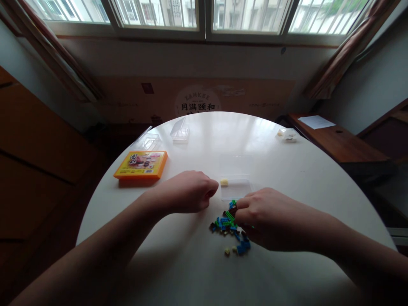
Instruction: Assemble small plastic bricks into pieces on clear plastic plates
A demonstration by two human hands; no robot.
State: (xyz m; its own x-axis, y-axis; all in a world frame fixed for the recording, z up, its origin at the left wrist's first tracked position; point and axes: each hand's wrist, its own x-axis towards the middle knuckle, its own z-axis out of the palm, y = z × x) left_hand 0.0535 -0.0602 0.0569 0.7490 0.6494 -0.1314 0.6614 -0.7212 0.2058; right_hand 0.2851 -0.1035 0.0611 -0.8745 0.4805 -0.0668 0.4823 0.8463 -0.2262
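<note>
A small pile of building bricks (225, 222) in blue, green, black and brown lies on the white table, with a few pale yellow pieces (227, 252) at its near edge. My right hand (266, 219) reaches into the pile from the right, its fingers bent together among the bricks; what they grip is hidden. Left of the pile, my left hand (191, 191) is closed in a fist low over the table, its fingertips turned out of sight. Between and beyond both hands sits an open clear plastic box (237, 191), with pale yellow bricks (224, 182) in its left corner.
An orange-yellow game box (142, 165) lies at the left of the round table (204, 148). Behind it stand clear plastic cases (149, 141) and another open case (180, 135). A small clear bag (288, 134) rests at the far right edge.
</note>
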